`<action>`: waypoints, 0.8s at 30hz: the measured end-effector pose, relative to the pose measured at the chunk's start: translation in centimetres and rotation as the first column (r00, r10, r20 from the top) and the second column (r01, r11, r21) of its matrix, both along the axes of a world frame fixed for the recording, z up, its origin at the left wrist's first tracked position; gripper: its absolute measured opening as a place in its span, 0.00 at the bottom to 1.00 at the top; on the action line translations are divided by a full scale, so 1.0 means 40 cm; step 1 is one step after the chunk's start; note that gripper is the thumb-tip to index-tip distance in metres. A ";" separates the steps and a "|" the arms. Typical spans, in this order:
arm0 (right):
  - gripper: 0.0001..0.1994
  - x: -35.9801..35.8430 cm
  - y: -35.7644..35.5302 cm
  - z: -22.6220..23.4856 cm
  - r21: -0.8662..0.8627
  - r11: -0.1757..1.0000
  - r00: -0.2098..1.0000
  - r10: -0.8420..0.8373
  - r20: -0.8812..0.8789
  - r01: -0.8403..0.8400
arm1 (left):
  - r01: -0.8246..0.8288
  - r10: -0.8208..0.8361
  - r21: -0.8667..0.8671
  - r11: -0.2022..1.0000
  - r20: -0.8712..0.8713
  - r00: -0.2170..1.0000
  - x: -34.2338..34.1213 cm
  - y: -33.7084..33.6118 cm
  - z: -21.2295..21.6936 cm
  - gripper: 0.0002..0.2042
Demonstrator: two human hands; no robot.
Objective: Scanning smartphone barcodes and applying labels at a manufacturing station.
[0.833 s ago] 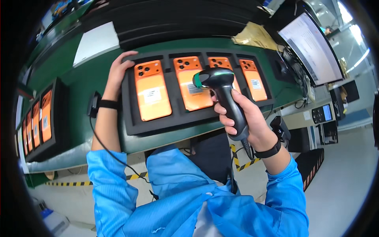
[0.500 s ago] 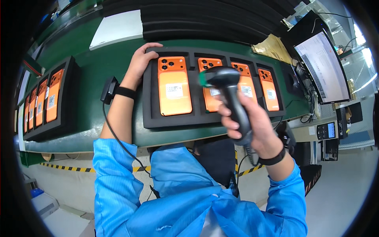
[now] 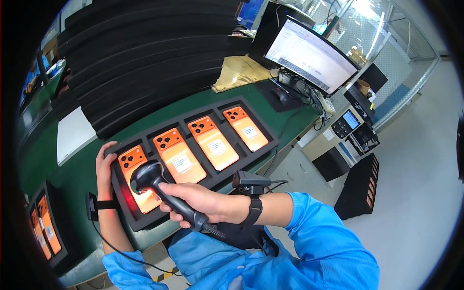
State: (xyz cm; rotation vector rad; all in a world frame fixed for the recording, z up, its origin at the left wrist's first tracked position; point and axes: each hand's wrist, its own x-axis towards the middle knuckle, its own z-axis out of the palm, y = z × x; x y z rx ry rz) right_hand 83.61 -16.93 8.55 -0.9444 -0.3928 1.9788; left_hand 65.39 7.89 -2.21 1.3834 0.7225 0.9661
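In my right hand (image 3: 203, 200) is a black barcode scanner (image 3: 176, 203), fingers wrapped round its handle. Its head is above the leftmost orange phone (image 3: 129, 160) and partly covers it; red light falls on that phone and on the edge beside it. Four-slot black foam tray (image 3: 222, 181) holds a row of such phones, camera side up, each with a white label where visible. My left hand (image 3: 103, 164) grips the tray's far left corner, fingers bent over the edge.
Another foam tray with orange phones (image 3: 50, 232) lies at the left. Black foam (image 3: 145, 63) is stacked behind, beside a white sheet (image 3: 75, 135). A monitor (image 3: 311, 53), mouse (image 3: 282, 96) and yellowish wrapping (image 3: 241, 72) stand far right. A cable trails from my left wrist.
The scanner in my right hand has moved left, from over the second phone to the leftmost one, and its red light now shows. The view has turned right; my left hand stays at the tray corner.
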 end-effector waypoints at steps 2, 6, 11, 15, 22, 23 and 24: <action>0.18 0.001 -0.002 0.002 -0.004 1.000 1.000 -0.007 -0.012 0.007 | -0.016 0.015 -0.005 1.000 -0.024 1.000 -0.001 0.007 -0.009 0.19; 0.17 0.012 -0.005 0.021 0.043 0.999 0.999 -0.023 -0.027 0.024 | 0.004 -0.003 0.014 1.000 -0.017 1.000 -0.008 0.025 -0.027 0.19; 0.18 0.187 -0.050 0.059 0.334 0.938 0.937 -0.200 0.285 0.098 | -0.153 0.178 0.138 0.979 -0.192 0.965 -0.014 0.032 -0.033 0.17; 0.19 0.480 -0.111 0.064 0.511 0.818 0.614 -0.550 0.566 0.263 | -0.288 0.385 0.296 0.911 -0.352 0.854 -0.025 0.009 -0.009 0.12; 0.18 0.842 -0.183 -0.098 0.371 0.813 0.404 -0.555 0.728 0.448 | -0.303 0.345 0.191 0.934 -0.256 0.903 -0.028 0.000 0.003 0.11; 0.18 0.873 -0.180 -0.121 0.439 0.823 0.354 -0.556 0.752 0.360 | -0.313 0.345 0.167 0.935 -0.228 0.910 -0.030 0.007 -0.004 0.12; 0.18 0.903 -0.175 -0.139 0.410 0.828 0.354 -0.541 0.762 0.384 | -0.332 0.373 0.196 0.923 -0.243 0.895 -0.034 0.016 -0.011 0.12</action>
